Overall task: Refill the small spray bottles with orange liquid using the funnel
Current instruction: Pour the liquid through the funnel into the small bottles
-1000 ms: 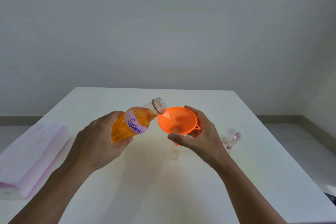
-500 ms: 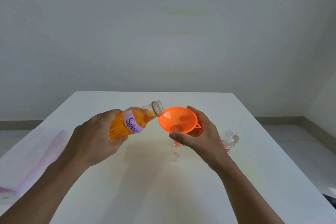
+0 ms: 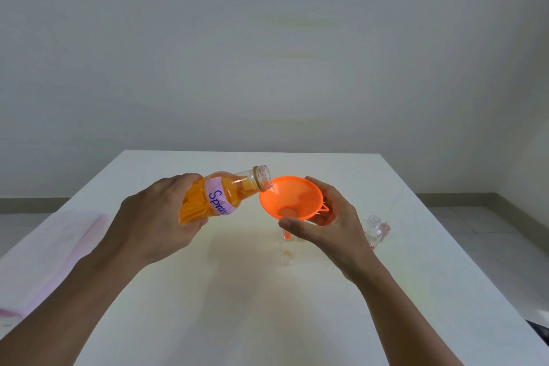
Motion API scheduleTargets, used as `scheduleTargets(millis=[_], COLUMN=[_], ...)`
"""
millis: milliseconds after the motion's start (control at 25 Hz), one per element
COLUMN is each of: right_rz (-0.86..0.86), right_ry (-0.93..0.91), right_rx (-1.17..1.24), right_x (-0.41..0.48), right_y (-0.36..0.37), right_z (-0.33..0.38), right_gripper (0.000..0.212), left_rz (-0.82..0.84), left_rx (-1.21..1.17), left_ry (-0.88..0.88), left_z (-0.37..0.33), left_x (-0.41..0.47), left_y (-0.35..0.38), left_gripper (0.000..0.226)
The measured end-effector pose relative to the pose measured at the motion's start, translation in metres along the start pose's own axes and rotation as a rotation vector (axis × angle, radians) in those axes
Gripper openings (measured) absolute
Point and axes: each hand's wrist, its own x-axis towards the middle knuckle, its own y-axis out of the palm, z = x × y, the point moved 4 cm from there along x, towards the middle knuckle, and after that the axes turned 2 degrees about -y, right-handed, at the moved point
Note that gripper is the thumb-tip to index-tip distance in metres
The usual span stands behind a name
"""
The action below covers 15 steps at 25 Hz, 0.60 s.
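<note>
Cupping the funnel, right fingers curl round its rim.

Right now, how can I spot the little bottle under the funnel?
Look at the middle of the white table, under the right hand holding the orange funnel. The little clear bottle stands with the funnel's spout at its neck. The other little bottle stands to the right, with no funnel.

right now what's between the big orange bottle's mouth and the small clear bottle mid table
The orange funnel, held in the right hand, its spout pointing down at the small clear bottle. The head view shows it.
</note>
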Motion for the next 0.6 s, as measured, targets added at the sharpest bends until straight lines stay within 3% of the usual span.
scheduleTargets(millis=[600], right_rz=[0.019], right_ry=[0.005], right_rx=[-0.034], right_x=[0.002], right_y=[0.0], right_z=[-0.005], right_gripper=[0.095], left_rz=[-0.094], left_rx=[0.095], left_ry=[0.108], left_z=[-0.006], left_x=[0.013], left_y=[-0.009], left_gripper=[0.065])
